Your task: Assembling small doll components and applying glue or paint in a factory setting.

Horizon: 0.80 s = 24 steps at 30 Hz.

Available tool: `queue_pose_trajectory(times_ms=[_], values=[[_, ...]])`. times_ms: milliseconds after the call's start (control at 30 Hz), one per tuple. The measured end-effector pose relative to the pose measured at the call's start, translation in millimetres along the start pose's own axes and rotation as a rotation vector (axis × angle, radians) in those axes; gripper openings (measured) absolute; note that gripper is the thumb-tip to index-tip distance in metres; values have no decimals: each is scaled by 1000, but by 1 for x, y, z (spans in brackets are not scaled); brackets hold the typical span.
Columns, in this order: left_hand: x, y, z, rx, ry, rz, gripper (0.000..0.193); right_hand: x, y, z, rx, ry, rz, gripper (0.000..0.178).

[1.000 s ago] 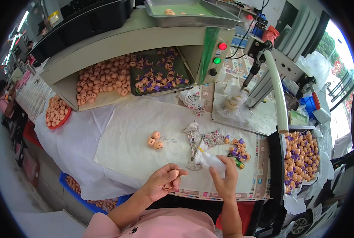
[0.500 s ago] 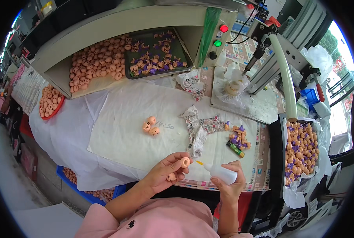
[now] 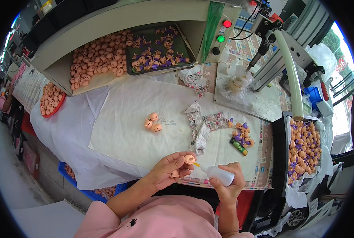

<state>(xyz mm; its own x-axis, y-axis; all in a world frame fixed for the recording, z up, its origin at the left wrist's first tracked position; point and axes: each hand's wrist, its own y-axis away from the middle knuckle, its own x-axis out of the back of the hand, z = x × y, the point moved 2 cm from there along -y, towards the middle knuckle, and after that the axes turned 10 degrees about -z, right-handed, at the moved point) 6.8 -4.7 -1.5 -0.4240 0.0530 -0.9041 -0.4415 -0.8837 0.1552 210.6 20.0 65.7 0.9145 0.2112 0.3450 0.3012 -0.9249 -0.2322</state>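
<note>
White sheeting [image 3: 117,142] covers most of the bench, a pale ground on which small parts show well. Nearest, the left hand [image 3: 162,170] is curled closed, thumb and fingertips pinching a round, hollow peach plastic head [image 3: 189,159]; a second peach plastic head [image 3: 174,173] sits lower in its fingers, perhaps to spare a reach. The right hand [image 3: 233,185] wraps a white plastic squeeze bottle [image 3: 220,175], tilted so its slim yellow nozzle [image 3: 197,164] aims at the pinched head; whether they touch is unclear. Beyond, three loose peach heads [image 3: 156,127] lie handily leftward; a crumpled floral cloth [image 3: 216,120] takes up the middle, beside purple-and-peach figurines [image 3: 244,137]. Farther off, a grey metal press [image 3: 260,107] crowds the back right.
</note>
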Motion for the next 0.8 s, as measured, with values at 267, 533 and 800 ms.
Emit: queue_pose_trajectory(times_ms=[267, 533, 800], values=[[4, -2, -3, 0, 21, 2, 47, -2, -2, 0, -1, 41, -4, 39], [6, -4, -4, 10, 21, -4, 48, 0, -5, 2, 75, 92, 5, 38], [0, -3, -3, -7, 25, -14, 45, 6, -3, 2, 91, 163, 40, 37]])
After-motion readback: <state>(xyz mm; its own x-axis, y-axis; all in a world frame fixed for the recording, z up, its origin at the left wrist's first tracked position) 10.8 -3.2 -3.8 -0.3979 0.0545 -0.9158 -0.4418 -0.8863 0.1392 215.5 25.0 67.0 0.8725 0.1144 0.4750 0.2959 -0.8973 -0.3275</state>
